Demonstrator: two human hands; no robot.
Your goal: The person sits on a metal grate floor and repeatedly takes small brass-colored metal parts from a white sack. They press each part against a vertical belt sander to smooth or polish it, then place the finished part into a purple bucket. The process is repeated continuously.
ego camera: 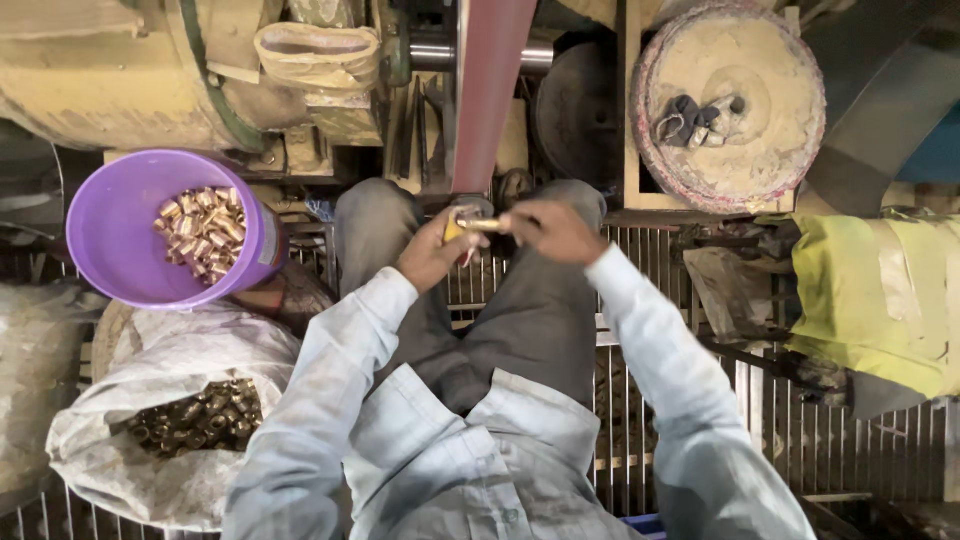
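Seated over a metal grate floor (640, 400), I hold a small brass fitting (478, 226) between my two hands, just in front of my knees and right at the near end of the reddish sanding belt (488, 90) that runs away from me. My left hand (432, 252) is closed around the piece's left end, fingers curled under it; my right hand (552, 230) is closed too, pinching the right end between thumb and fingertips. The fitting looks like a short, hard metal tube, stiff and dense for its size, and I judge it will not bend or crush. Its bright, smooth surface seems likely to slip, and it is small enough that only the ends give a hold, leaving the middle bare. A firm pinch at both ends looks like the safest grip this near the belt. To my left a purple plastic tub (110, 250) holds a heap of similar shiny brass pieces (203, 232), and nearer me a white sack (180, 350) lies open on darker, duller ones (195, 415). Far right sits a dusty round wheel (745, 140) with a dark rag on it, and a yellow-green cloth (870, 290) lies to the right.
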